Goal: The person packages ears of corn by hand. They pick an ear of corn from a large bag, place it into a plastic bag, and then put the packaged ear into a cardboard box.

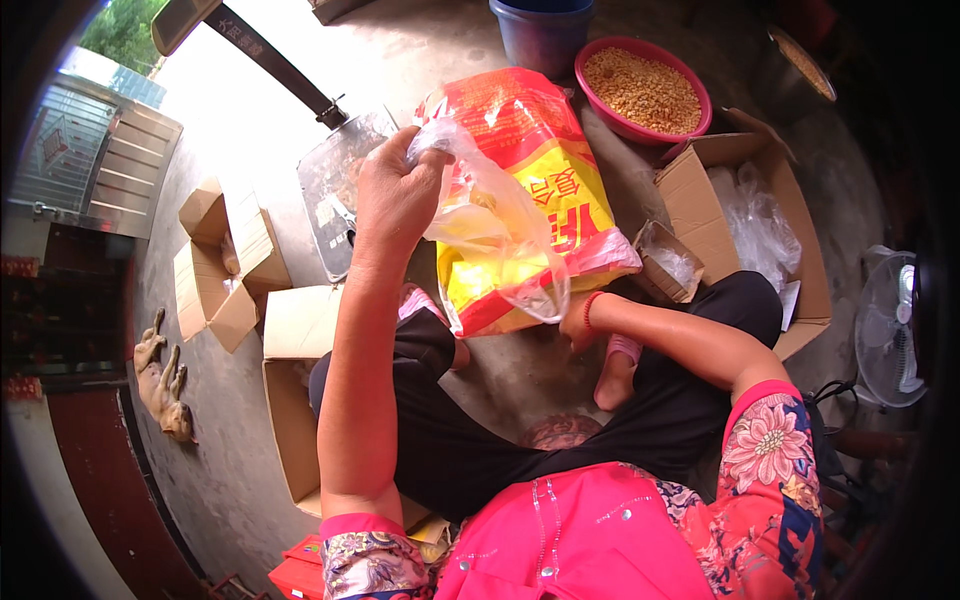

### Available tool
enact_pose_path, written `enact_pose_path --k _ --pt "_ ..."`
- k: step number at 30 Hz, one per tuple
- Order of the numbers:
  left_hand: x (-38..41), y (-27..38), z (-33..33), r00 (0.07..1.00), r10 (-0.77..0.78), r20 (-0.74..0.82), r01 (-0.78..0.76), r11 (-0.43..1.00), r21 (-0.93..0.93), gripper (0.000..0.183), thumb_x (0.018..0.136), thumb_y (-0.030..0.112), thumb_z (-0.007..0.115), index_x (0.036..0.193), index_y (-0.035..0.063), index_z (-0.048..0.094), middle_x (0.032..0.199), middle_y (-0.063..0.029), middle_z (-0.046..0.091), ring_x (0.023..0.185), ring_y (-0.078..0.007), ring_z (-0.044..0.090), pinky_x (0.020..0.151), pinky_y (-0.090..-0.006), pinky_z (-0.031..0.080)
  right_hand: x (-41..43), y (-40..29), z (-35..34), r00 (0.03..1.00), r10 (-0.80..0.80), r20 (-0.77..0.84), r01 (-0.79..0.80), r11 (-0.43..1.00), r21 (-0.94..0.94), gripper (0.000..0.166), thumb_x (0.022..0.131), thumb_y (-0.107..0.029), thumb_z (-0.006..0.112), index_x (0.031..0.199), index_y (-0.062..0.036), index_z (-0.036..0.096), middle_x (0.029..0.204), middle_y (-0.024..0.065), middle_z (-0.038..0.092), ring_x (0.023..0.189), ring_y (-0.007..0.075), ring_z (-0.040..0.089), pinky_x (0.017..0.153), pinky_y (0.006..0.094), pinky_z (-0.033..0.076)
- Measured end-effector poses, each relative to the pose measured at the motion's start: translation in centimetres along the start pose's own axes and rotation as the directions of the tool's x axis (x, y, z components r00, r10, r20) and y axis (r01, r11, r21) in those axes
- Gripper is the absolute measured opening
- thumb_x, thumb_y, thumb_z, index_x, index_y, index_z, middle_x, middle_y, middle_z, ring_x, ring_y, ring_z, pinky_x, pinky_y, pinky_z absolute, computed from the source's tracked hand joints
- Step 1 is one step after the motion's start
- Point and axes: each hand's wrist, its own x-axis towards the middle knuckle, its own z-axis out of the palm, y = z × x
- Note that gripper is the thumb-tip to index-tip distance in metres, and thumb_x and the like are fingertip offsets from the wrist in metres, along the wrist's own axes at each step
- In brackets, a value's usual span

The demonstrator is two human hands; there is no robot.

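My left hand [401, 187] is raised and pinches the gathered end of a thin clear plastic bag [491, 217]. The bag hangs down to the right, with its lower loop near my other wrist. Behind it stands a big red and yellow printed woven sack [517, 150], its rim partly folded over. Low beside the sack's near right corner is my right hand [576, 322], wearing a red cord bracelet. Its fingers point down and are partly hidden, so whether they grip anything cannot be told.
A platform scale [326, 255] with scissors [345, 214] stands left of the sack. Cardboard boxes [300, 322] flank my legs; the right box [697, 210] holds clear bags. Beyond are a pink basin [707, 112] of corn kernels and a blue bucket [544, 37]. A dog [161, 382] lies left; a fan [892, 330] stands right.
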Motion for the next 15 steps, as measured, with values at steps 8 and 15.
enact_pose_path --k 8,15 --pt "-0.3 -0.1 -0.5 0.998 0.038 -0.048 -0.039 0.999 -0.024 0.023 0.081 0.016 0.054 0.095 0.0008 0.065 0.078 -0.0012 0.063 0.065 -0.0058 0.051 0.060 -0.0211 0.041 0.8 8.5 0.4 0.756 0.553 -0.351 -0.484 0.833 0.270 0.035 0.073 -0.027 0.059 0.100 -0.0056 0.065 0.102 0.0155 0.062 0.089 0.0255 0.060 0.076 0.0362 0.046" --pt "-0.5 -0.6 -2.2 0.994 0.007 -0.108 -0.014 0.998 -0.064 0.035 0.075 0.013 0.057 0.103 -0.0081 0.059 0.066 -0.0114 0.064 0.059 -0.0107 0.057 0.058 -0.0265 0.046 4.6 8.0 -0.4 0.509 0.755 -0.413 -0.409 0.635 0.656 0.032 0.074 -0.030 0.059 0.096 -0.0074 0.064 0.095 0.0127 0.063 0.080 0.0227 0.059 0.068 0.0344 0.046"
